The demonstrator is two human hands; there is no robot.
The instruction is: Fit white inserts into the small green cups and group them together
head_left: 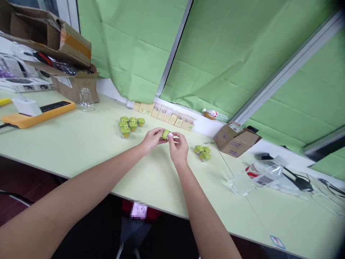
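Observation:
Over the middle of the table, both hands hold one small green-lidded container [166, 134]. My left hand [153, 139] pinches its green side. The fingers of my right hand [178, 144] are closed at its other end, where something whitish shows; I cannot make out what that is. To the left of my hands stands a group of several small clear containers with green lids [125, 128]. A smaller group of the same green-lidded containers [204, 154] sits to the right. Behind my hands, a row of small cardboard boxes [167, 116] runs along the wall.
An orange power strip [40, 114] with a white plug and a clear glass jar [86, 100] are at the left, beside stacked cardboard boxes [75, 86]. At the right lie an open carton [233, 139], a large plastic bottle [256, 176] and black cables [300, 182].

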